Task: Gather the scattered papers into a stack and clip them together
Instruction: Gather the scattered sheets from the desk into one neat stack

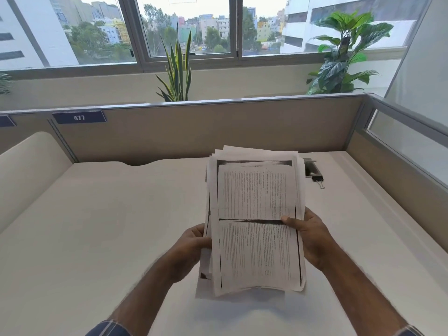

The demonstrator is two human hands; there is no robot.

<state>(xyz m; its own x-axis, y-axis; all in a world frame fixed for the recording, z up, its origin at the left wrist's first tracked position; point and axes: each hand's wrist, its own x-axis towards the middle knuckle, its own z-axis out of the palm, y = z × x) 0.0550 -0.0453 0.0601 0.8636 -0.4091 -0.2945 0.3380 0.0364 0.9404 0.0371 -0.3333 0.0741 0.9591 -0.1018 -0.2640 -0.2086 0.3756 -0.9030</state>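
White printed paper sheets (254, 221), gathered but with ragged edges, are held above the cream worktop (109, 226), the left hand (191, 248) and right hand (312, 236) gripping either side. Squaring and clipping remain; the black metal binder clip (318, 178) lies untouched beyond.

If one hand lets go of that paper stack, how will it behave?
The paper stack would probably flop: its lower edge already sags. Its edges are fanned and uneven, so sheets may slide apart. The left hand and right hand grip opposite sides, likely steadying it.
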